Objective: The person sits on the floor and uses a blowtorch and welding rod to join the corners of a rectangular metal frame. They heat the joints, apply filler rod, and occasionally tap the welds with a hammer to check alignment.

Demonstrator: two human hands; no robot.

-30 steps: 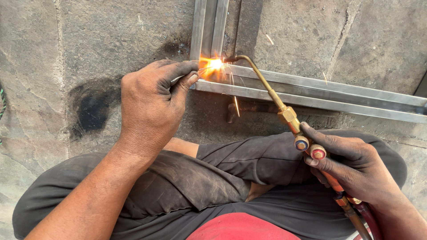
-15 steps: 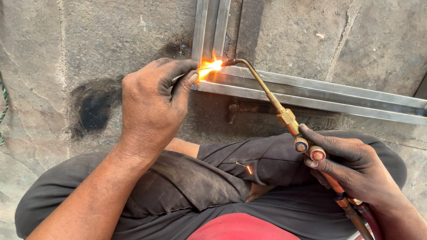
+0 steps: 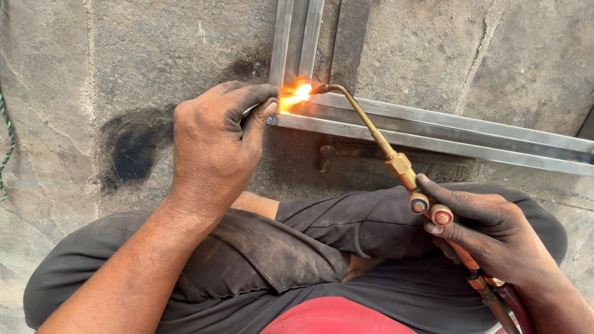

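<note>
Head view: your left hand [image 3: 213, 145] is closed, thumb and forefinger pinching a thin rod [image 3: 279, 97] whose tip sits in the flame [image 3: 301, 93]. Your right hand [image 3: 492, 232] is wrapped around the torch [image 3: 396, 162] handle, fingers near the two valve knobs [image 3: 431, 209]; the bent brass neck reaches to the joint where the upright bars [image 3: 297, 37] meet the flat bars [image 3: 445, 133] on the stone floor [image 3: 142, 49]. A hammer [image 3: 346, 150] lies just below the bars. Step in hand, by my reading: brazing the corner. Next move calls for a steady tip and rod fed into the glow, knuckles kept off the heat.
</note>
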